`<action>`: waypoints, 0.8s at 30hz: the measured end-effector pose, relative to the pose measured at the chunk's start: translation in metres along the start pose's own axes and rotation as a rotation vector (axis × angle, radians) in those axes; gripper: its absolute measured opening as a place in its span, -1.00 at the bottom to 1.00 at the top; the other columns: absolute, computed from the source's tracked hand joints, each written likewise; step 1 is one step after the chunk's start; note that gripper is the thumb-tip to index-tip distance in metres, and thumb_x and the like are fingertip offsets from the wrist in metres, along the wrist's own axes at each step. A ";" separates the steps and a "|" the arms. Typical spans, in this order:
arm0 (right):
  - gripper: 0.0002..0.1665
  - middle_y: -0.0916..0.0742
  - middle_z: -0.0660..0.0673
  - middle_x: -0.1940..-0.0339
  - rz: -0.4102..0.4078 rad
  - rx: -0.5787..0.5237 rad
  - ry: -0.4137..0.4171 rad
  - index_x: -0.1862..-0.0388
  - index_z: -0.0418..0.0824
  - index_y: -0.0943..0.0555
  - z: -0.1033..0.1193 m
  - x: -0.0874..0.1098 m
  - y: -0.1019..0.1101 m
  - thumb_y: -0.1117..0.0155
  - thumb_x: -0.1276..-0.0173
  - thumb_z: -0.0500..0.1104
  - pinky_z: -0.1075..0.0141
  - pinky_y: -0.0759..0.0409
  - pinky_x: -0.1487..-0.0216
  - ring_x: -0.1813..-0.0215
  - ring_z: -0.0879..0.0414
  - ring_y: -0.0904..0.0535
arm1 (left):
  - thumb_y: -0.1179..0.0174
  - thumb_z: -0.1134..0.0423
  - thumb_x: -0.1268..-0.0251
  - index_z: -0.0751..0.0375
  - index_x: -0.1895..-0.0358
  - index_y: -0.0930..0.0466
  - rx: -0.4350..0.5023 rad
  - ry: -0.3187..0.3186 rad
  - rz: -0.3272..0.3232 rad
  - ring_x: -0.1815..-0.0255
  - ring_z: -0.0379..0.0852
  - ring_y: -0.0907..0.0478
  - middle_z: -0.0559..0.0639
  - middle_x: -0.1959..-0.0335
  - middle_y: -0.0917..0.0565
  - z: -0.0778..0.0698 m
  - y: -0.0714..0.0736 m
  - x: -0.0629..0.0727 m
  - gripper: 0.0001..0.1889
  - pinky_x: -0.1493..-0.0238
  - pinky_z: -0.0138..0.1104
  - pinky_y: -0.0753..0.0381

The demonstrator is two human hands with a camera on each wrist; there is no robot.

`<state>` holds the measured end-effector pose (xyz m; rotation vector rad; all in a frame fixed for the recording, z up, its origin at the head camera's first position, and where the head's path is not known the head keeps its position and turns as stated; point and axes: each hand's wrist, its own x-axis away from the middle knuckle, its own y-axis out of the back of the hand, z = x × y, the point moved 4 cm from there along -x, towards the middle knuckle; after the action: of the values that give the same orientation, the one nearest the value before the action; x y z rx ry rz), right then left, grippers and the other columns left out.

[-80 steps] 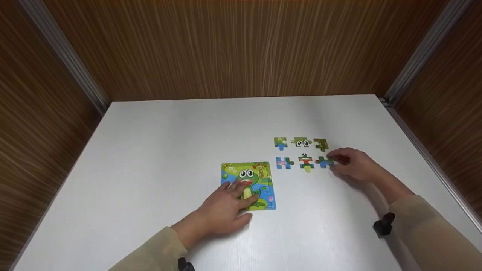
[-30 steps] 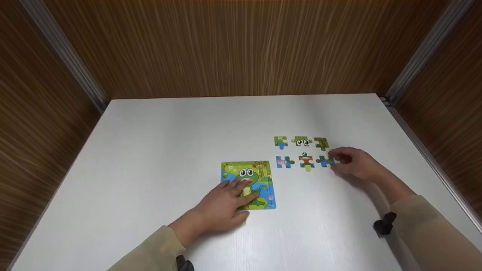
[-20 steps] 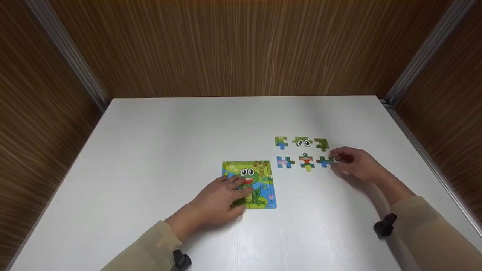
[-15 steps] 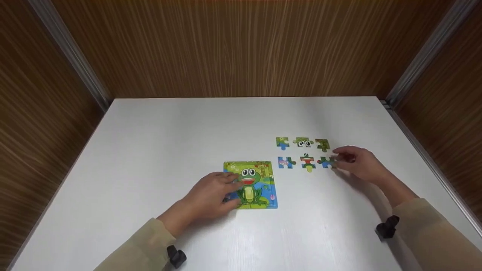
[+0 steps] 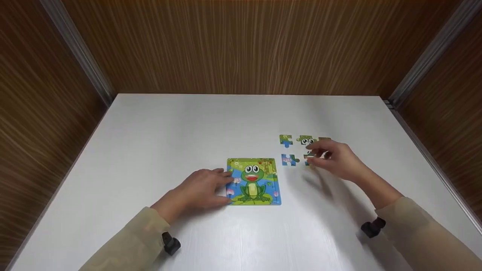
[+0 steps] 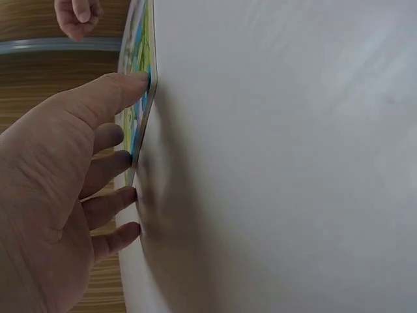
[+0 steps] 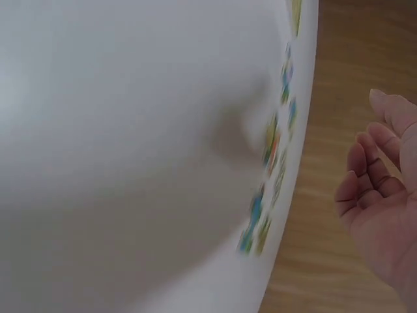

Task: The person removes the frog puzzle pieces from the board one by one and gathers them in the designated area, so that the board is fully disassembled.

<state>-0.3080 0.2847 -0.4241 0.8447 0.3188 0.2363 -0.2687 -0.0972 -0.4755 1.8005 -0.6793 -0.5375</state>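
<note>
A square frog puzzle board (image 5: 253, 190) lies on the white table in front of me. At its left edge, my left hand (image 5: 199, 188) rests with fingers spread, the thumb and fingertips right at the edge in the left wrist view. My right hand (image 5: 337, 158) hovers over loose jigsaw pieces, fingers loosely bent and nothing between them. Below its fingertips, the frog-mouth piece (image 7: 272, 147) lies on the table. Near it lie the eyes piece (image 5: 307, 138), a pink-flower piece (image 5: 287, 160) and a green-and-blue corner piece (image 5: 285, 140). In the head view, the right hand hides the lower right piece.
The white table (image 5: 180, 131) runs back to a brown wood-grain panel (image 5: 241, 45), with more panels at both sides. Black wrist mounts (image 5: 171, 244) sit by both sleeves. The loose pieces form two rows right of the board.
My left hand has drawn back from the frog picture to the board's left edge. My right hand has left the lower right piece and moved left over the frog-mouth piece.
</note>
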 end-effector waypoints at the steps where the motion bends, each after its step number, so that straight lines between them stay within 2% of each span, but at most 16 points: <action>1: -0.62 -0.75 -0.16 0.06 0.013 -0.004 0.021 -0.17 -0.14 -0.77 0.008 -0.002 -0.006 -0.54 -0.39 -0.20 0.41 -0.59 0.09 0.06 0.03 -0.60 | -0.29 -0.08 -0.34 0.04 -0.47 -0.60 -0.002 0.007 0.009 -0.54 0.16 -0.43 0.02 -0.49 -0.55 0.001 -0.001 -0.001 -0.35 -0.48 0.08 -0.43; 8: -0.58 -0.77 -0.15 0.05 0.145 -0.036 0.157 -0.20 -0.17 -0.75 0.062 -0.015 -0.059 -0.55 -0.38 -0.19 0.23 -0.66 0.04 0.05 0.00 -0.64 | -0.27 -0.09 -0.36 0.05 -0.48 -0.59 0.003 0.023 0.030 -0.55 0.16 -0.41 -0.02 -0.53 -0.51 0.004 -0.002 -0.003 -0.35 -0.47 0.11 -0.43; 13: -0.58 -0.78 -0.12 0.08 0.237 -0.060 0.240 -0.20 -0.24 -0.74 0.086 -0.023 -0.096 -0.53 -0.39 -0.18 0.18 -0.71 0.05 0.09 0.05 -0.65 | -0.26 -0.12 -0.38 0.06 -0.48 -0.59 0.008 0.021 0.038 -0.56 0.16 -0.40 -0.05 -0.55 -0.48 0.006 -0.003 -0.002 -0.35 -0.47 0.13 -0.43; 16: -0.60 -0.78 -0.10 0.10 0.293 -0.076 0.249 -0.17 -0.24 -0.75 0.092 -0.026 -0.115 -0.53 -0.39 -0.19 0.17 -0.71 0.04 0.11 0.08 -0.66 | -0.26 -0.13 -0.40 0.07 -0.49 -0.57 0.013 0.010 0.036 -0.57 0.16 -0.38 -0.06 -0.56 -0.47 0.007 -0.003 -0.001 -0.34 -0.49 0.12 -0.40; 19: -0.63 -0.77 -0.07 0.10 0.348 -0.090 0.220 -0.14 -0.22 -0.76 0.094 -0.028 -0.128 -0.53 -0.37 -0.24 0.22 -0.69 0.03 0.11 0.11 -0.64 | -0.26 -0.14 -0.43 0.09 -0.50 -0.56 0.021 -0.009 0.031 -0.58 0.16 -0.36 -0.04 -0.56 -0.46 0.008 -0.004 -0.001 -0.34 -0.51 0.12 -0.38; 24: -0.63 -0.76 -0.04 0.12 0.400 -0.112 0.188 -0.13 -0.24 -0.75 0.090 -0.030 -0.140 -0.54 -0.34 -0.32 0.26 -0.68 0.02 0.10 0.13 -0.64 | -0.24 -0.10 -0.43 0.14 -0.48 -0.57 0.038 -0.036 0.015 -0.58 0.18 -0.36 0.00 -0.55 -0.48 0.008 -0.004 0.001 -0.35 -0.52 0.12 -0.36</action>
<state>-0.2915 0.1222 -0.4695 0.7714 0.3067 0.7029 -0.2725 -0.1021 -0.4820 1.8236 -0.7323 -0.5514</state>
